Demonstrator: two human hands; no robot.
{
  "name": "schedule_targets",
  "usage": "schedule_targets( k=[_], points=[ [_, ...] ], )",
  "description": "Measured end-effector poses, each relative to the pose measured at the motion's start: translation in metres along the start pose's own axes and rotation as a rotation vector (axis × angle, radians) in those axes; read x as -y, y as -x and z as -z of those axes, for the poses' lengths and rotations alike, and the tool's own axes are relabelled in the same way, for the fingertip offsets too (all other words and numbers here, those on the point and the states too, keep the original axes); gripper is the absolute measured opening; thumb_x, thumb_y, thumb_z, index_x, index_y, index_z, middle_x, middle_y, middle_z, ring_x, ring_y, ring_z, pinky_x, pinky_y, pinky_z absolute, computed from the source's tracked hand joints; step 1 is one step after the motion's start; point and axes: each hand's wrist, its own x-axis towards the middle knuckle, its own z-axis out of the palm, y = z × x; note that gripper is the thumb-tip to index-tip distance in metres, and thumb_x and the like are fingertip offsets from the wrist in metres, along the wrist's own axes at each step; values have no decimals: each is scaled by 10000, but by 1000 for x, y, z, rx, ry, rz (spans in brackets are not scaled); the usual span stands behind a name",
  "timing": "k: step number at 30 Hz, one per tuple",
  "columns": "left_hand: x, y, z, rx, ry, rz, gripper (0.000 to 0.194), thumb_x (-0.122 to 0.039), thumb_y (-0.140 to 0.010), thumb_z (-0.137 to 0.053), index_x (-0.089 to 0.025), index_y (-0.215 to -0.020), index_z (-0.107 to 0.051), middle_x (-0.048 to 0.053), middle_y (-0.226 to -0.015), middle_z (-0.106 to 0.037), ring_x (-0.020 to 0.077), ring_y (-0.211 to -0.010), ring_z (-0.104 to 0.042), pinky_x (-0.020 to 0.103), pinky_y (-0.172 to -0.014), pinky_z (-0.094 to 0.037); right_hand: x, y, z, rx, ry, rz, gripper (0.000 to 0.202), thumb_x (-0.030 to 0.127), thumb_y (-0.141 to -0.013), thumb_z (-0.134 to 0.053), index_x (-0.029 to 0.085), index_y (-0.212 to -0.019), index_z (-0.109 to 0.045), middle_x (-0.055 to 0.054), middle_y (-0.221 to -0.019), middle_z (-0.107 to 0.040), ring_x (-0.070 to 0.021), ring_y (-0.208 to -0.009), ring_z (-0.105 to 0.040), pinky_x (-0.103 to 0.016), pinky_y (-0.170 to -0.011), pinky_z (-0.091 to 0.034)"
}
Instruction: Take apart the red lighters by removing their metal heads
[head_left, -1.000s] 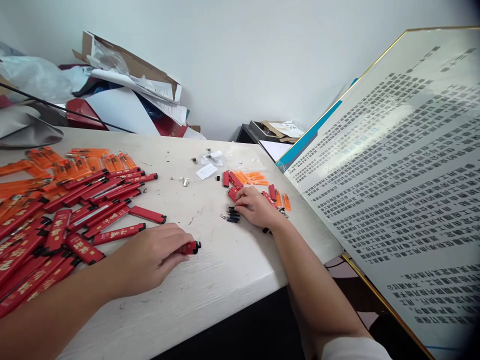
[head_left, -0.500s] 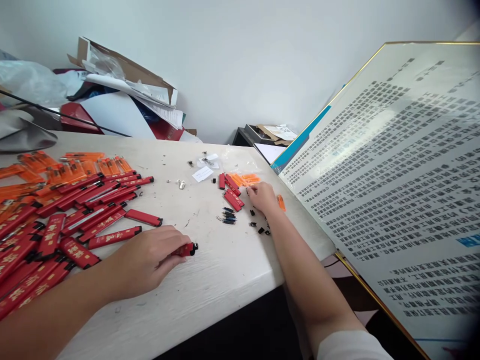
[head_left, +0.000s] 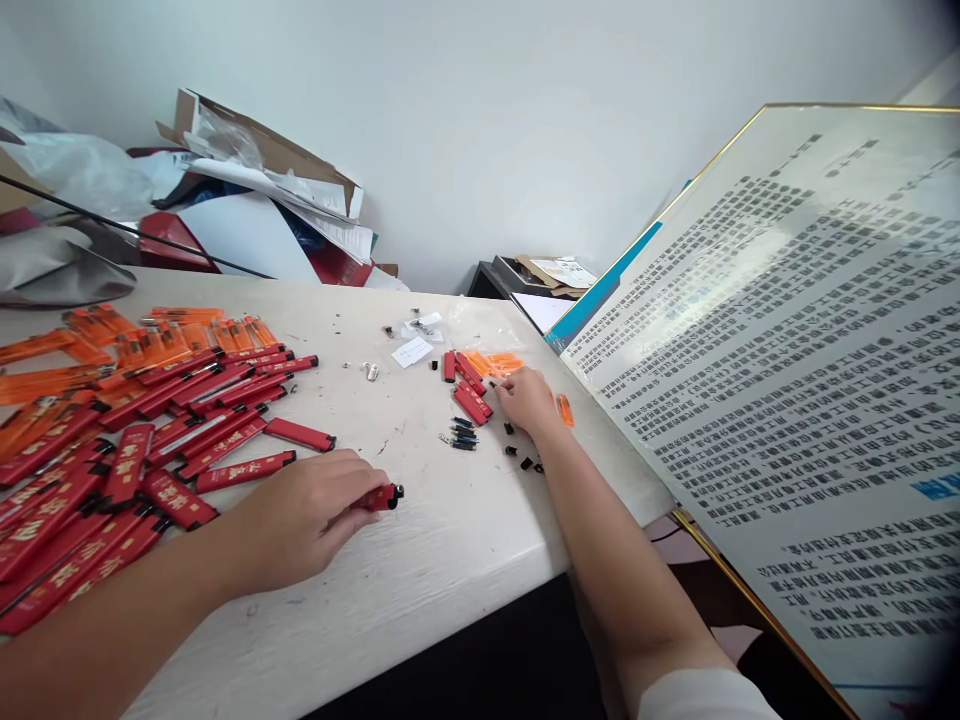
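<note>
My left hand [head_left: 319,505] is closed around a red lighter [head_left: 384,497], whose black and metal end points right. Further right, my right hand [head_left: 523,398] has its fingers pinched on a small dark piece [head_left: 493,385], too small to make out. Beside it are a few red lighter cases [head_left: 472,405] and orange lighter bodies [head_left: 495,362]. Several thin dark parts [head_left: 463,433] lie just left of my right hand, and small black caps [head_left: 511,450] are near my right wrist. A large pile of red lighters [head_left: 127,465] spreads over the left side.
Orange lighter bodies [head_left: 161,345] lie behind the red pile on the white table [head_left: 420,590]. A paper slip [head_left: 412,351] and metal bits [head_left: 372,371] are mid-table. A large framed text board [head_left: 787,350] leans at right; papers and boxes [head_left: 262,150] stand behind.
The view has shifted slightly, so the table contents appear a little to the right. My left hand still holds the red lighter; my right hand shows a small dark piece at its fingertips.
</note>
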Motion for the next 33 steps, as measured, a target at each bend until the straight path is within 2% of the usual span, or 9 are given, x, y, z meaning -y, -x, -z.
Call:
schedule_targets(
  k=[4, 7, 9, 12, 16, 24, 27, 31, 33],
  points=[
    [0, 0, 0, 7, -3, 7, 172, -264, -967, -408, -198, -852, -518, 22, -829, -590, 156, -778, -537, 275, -683, -398, -2, 4, 3, -26, -61, 66, 219, 189, -858, -550, 155, -680, -674, -156, -979, -646, -298, -1006, -556, -439, -876, -425],
    [1, 0, 0, 2, -12, 7, 164, -256, -965, -409, -199, -860, -522, 24, -839, -593, 160, -791, -540, 277, -689, -398, -1, 18, 11, -50, -151, 159, 172, 221, -886, -548, 170, -780, -674, -117, -1034, -644, -251, -1041, -566, -419, -944, -432],
    [1, 0, 0, 3, -16, 3, 156, -253, -963, -410, -201, -868, -522, 25, -843, -594, 164, -799, -541, 278, -690, -395, 1, 32, 18, -20, -250, 296, 126, 254, -884, -576, 202, -811, -664, -67, -1034, -641, -199, -1018, -583, -361, -926, -466],
    [1, 0, 0, 9, -20, 1, 151, -249, -967, -409, -202, -867, -513, 22, -837, -589, 164, -797, -537, 279, -690, -390, 6, 50, 25, 144, -498, 681, 88, 241, -877, -598, 210, -830, -665, -64, -993, -630, -190, -956, -585, -373, -877, -489],
    [2, -1, 0, 5, -20, 5, 138, -236, -967, -414, -204, -875, -512, 18, -841, -588, 158, -798, -535, 279, -696, -391, 12, 56, 27, 232, -485, 823, 81, 180, -856, -603, 206, -816, -668, -70, -972, -620, -197, -936, -562, -390, -851, -482],
    [3, -2, -3, 1, 6, -1, 143, -237, -964, -423, -204, -909, -551, 26, -852, -609, 157, -796, -555, 286, -699, -421, 15, 55, 25, 325, -395, 815, 65, 199, -831, -636, 205, -782, -677, -80, -985, -612, -214, -956, -551, -393, -852, -487],
    [5, -1, -3, 4, 3, -5, 134, -239, -964, -422, -209, -907, -540, 21, -852, -602, 154, -793, -553, 284, -696, -424, 4, 51, 28, 264, -451, 771, 81, 255, -853, -627, 217, -807, -681, -69, -975, -620, -209, -961, -562, -389, -864, -482],
    [7, 0, -4, 5, -7, 1, 126, -248, -966, -427, -217, -943, -547, 24, -881, -609, 159, -822, -560, 283, -704, -430, -23, 42, 34, 45, -439, 509, 175, 292, -868, -571, 205, -740, -651, -51, -851, -618, -185, -833, -573, -354, -797, -466],
    [7, 1, -3, 2, -8, -2, 126, -248, -965, -428, -216, -942, -548, 26, -878, -610, 162, -821, -561, 285, -702, -431, -37, 39, 37, 67, -384, 355, 182, 326, -840, -580, 200, -724, -642, -19, -714, -585, -153, -660, -519, -314, -660, -435]
  ],
)
